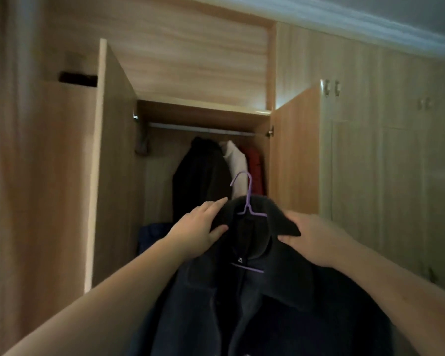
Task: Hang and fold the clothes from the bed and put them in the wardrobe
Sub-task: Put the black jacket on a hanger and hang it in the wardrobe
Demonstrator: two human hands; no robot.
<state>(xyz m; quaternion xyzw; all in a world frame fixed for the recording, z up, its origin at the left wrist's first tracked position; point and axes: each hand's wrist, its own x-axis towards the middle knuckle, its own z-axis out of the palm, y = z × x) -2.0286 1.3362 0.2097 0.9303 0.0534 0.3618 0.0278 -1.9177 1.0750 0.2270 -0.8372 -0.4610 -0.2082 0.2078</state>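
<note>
In front of the open wardrobe (pixel 293 155), both hands hold up a dark jacket (pixel 254 299) that sits on a purple wire hanger (pixel 248 199). The left hand (pixel 198 224) grips the left side of the collar: its long fingers (pixel 216 202) lie nearly straight and close together over the top of the cloth, and the thumb presses from below, so the collar is pinched between them. The right hand (pixel 311 235) takes the right side of the collar. Its thumb lies under the pointed collar tip and the back of the hand faces the camera; the other fingers are hidden behind the cloth, so I cannot tell how much they are curled.

The jacket is dark blue or nearly black, of a thick, soft-looking cloth, with a wide collar and an open front. A small label with the letters XL shows inside the neck, and the lower bar of the hanger crosses just below it. The hook of the hanger stands up above the collar, free, well below the rail (pixel 201 128).

On the rail inside the wardrobe hang a black coat (pixel 201 173), a white garment (pixel 235 163) and a red garment (pixel 254 163), side by side. Something dark blue (pixel 152 235) lies low in the wardrobe on the left. Both doors stand open.
</note>
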